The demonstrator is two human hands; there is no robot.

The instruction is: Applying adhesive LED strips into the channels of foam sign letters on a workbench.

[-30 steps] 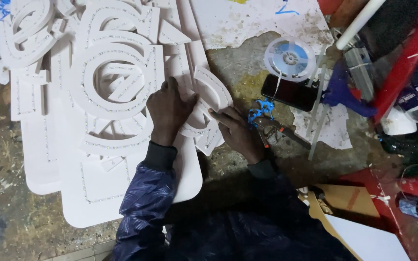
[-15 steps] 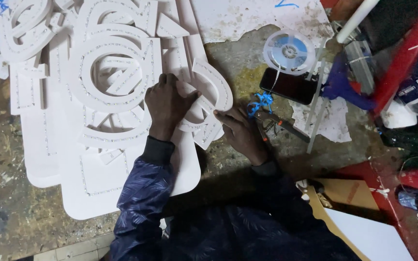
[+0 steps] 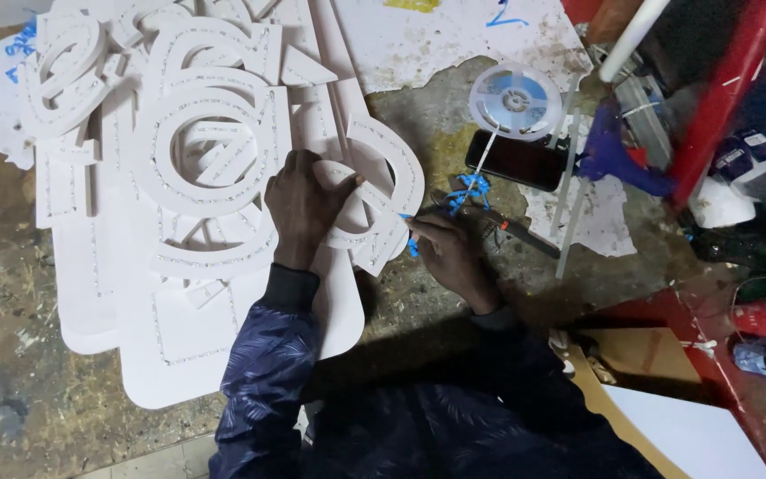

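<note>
Left hand [image 3: 303, 206] shifted; fingers [image 3: 340, 182] atop letter [image 3: 383, 191]
</note>
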